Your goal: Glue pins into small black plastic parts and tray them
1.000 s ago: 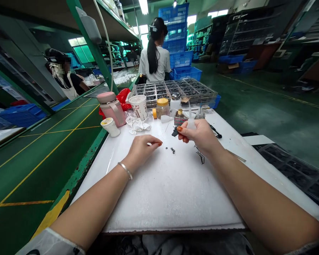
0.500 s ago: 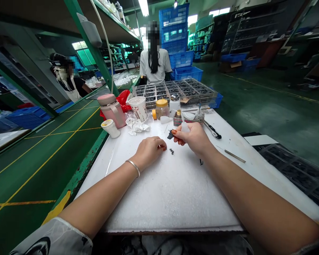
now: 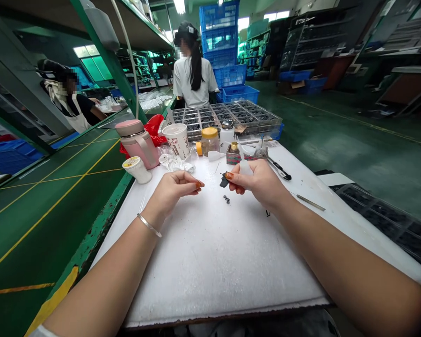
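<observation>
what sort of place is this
Probably a factory assembly workshop: a long green yellow-lined conveyor-like surface runs beside the white work table, clear plastic compartment trays hold small dark parts, and blue plastic crates stand stacked behind.

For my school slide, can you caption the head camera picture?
Over a white tabletop with black rings, the right hand holds a black part and bottle; the left hand makes a pinch.
</observation>
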A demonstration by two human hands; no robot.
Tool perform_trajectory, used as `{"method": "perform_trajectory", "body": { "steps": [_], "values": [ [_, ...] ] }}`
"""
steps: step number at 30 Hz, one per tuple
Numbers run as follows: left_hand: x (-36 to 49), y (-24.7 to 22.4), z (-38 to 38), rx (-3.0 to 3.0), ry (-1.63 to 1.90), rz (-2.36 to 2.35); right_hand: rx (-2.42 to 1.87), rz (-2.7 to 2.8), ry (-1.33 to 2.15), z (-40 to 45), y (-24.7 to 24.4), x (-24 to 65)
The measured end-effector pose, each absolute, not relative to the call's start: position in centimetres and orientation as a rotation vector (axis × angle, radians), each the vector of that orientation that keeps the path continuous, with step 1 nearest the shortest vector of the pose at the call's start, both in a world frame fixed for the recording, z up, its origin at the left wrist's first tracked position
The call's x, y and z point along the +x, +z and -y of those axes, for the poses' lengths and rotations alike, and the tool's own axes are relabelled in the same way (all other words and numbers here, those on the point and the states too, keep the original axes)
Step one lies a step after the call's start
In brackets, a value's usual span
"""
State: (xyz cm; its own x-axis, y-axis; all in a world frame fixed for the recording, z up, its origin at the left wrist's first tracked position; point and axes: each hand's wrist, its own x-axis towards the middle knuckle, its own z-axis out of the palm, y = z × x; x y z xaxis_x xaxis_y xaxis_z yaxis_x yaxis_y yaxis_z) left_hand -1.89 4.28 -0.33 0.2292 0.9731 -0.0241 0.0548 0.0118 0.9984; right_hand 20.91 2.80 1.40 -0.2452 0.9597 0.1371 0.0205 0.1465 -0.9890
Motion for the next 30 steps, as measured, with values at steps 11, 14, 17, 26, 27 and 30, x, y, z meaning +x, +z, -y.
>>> {"method": "perform_trajectory", "body": {
  "steps": [11, 14, 17, 26, 27, 30],
  "values": [
    [-2.2, -0.6, -4.2, 1.115, 0.996, -0.903, -0.982, 1.589, 1.233, -2.2, 1.5, 20.6],
    [-2.2, -0.5, -4.1, 1.083, 0.992, -0.877, -0.973, 1.635, 1.235, -1.9, 1.5, 20.4],
    [-2.0, -0.3, -4.0, 1.048, 0.988, -0.837, -0.980, 1.676, 1.214, -1.7, 1.5, 20.2],
    [-1.5, 0.0, -3.5, 1.003, 0.995, -0.760, -0.956, 1.720, 1.226, -1.1, 1.6, 19.9],
    [-1.5, 0.0, -3.5, 1.006, 0.989, -0.751, -0.949, 1.721, 1.228, -1.0, 1.7, 19.9],
    [-1.5, 0.0, -3.4, 1.003, 0.965, -0.720, -0.933, 1.725, 1.232, -0.6, 1.9, 19.6]
  ]
}}
